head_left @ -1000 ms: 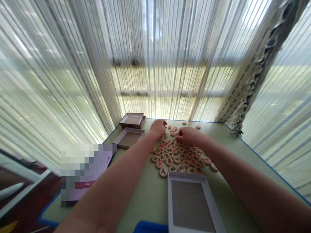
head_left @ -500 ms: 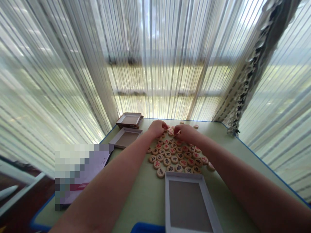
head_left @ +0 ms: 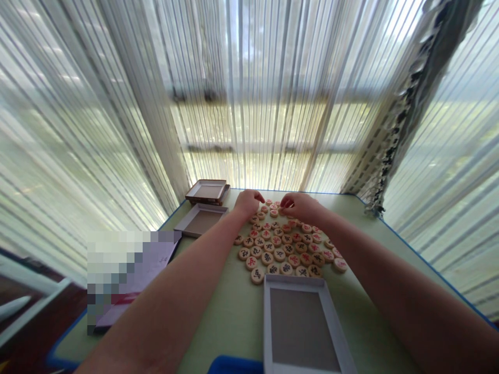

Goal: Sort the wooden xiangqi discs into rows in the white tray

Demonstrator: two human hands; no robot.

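Many round wooden pieces [head_left: 279, 254] with red or black characters lie face up on the green table [head_left: 218, 311]. At the far left of the spread, my left hand [head_left: 248, 202] has thumb and fingers apart, with nothing between them, close to a few pieces. Across from it, my right hand [head_left: 298, 205] is closed, its fingertips down at a piece beside a small group of red-marked ones. Part of the spread is hidden behind my right hand and forearm. Nearest me stands a shallow white box tray [head_left: 268, 327] with a grey bottom, touching the nearest pieces.
Another shallow tray [head_left: 183, 229] lies on the left, with a brown-edged box [head_left: 206, 199] behind it. A purple-white sheet or book [head_left: 150, 265], partly pixelated, is at the left edge. Something blue [head_left: 236, 365] shows at the bottom. Sheer curtains [head_left: 249, 130] hang behind the table.
My left hand has opened and shifted slightly left, away from the small pieces. My right hand has moved slightly up, and the pieces near its forearm show more.
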